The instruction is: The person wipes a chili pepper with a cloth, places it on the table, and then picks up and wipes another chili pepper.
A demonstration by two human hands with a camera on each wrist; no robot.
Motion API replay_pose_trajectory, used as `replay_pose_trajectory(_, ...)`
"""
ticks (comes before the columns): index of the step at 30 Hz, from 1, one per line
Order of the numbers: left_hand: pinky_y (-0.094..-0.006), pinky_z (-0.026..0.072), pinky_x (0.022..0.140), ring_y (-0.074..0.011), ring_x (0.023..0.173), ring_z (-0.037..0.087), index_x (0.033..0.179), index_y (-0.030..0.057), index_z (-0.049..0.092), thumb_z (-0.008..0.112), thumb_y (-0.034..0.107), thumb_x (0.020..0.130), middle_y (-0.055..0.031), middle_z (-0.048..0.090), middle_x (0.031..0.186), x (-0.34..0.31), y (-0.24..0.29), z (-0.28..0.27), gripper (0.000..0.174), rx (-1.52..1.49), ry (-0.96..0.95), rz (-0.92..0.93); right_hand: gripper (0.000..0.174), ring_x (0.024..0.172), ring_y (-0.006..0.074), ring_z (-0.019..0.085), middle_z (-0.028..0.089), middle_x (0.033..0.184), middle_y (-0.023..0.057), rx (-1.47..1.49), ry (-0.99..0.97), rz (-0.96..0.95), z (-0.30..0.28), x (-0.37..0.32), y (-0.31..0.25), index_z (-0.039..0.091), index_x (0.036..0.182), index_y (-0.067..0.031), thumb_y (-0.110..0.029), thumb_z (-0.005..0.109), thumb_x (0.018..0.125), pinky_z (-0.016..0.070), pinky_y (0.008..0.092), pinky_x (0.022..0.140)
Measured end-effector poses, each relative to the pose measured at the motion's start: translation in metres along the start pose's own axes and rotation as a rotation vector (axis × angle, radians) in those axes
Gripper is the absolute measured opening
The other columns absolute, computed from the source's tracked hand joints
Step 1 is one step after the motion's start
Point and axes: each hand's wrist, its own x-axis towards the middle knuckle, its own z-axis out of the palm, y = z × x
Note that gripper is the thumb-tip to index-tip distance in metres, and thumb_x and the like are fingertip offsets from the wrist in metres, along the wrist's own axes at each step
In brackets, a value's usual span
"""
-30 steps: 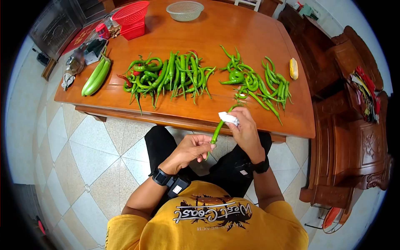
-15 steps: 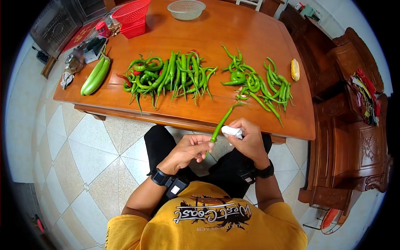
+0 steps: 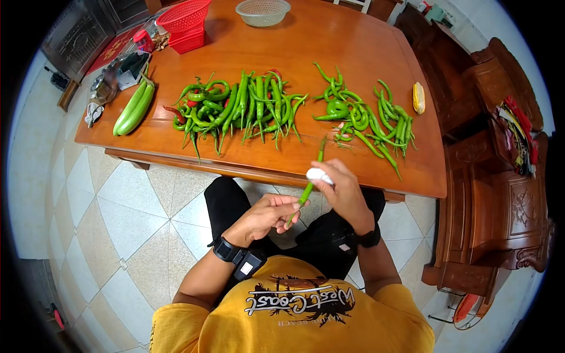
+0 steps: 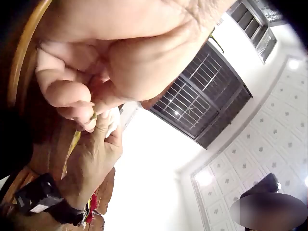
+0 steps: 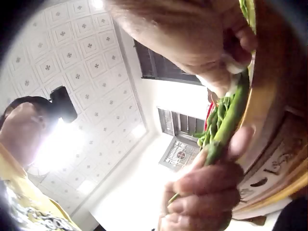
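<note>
A long green chili pepper (image 3: 307, 192) slants up over the table's near edge, its tip pointing away from the person. My left hand (image 3: 266, 215) pinches it near the stem end between thumb and fingers; the right wrist view shows those fingers curled below the pepper (image 5: 232, 115). Around the middle of the pepper, my right hand (image 3: 346, 195) holds a small white cloth or tissue (image 3: 318, 175) against it. The hand and cloth cover part of the pepper. In the left wrist view, the right hand (image 4: 94, 156) is just beyond the left fingers.
On the wooden table (image 3: 329, 35) lie a large chili pile (image 3: 244, 106) and a smaller one (image 3: 353, 115). Pale green eggplants (image 3: 135, 110) are at the left, a corn cob (image 3: 418, 97) at the right. A red basket (image 3: 183, 17) and pale colander (image 3: 263, 13) stand far back.
My right hand drew the cloth off to the pepper's right, then brought it back onto the middle. The pepper's tip has swung leftward and more upright. My left hand kept its pinch.
</note>
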Motion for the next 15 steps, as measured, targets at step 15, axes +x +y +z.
replay_pose_trajectory(15, -0.0183, 0.0349, 0.048, -0.0053, 0.058, 0.048, 0.122, 0.0011, 0.064, 0.056, 0.017, 0.099, 0.0015, 0.058, 0.072, -0.001, 0.004, -0.004, 0.029, 0.021, 0.005, -0.021, 0.023, 0.063, 0.0122, 0.053, 0.062, 0.084, 0.0068, 0.048, -0.016, 0.097, -0.006, 0.004, -0.007, 0.068, 0.098, 0.0, -0.008, 0.079, 0.078, 0.0419, 0.0255, 0.055)
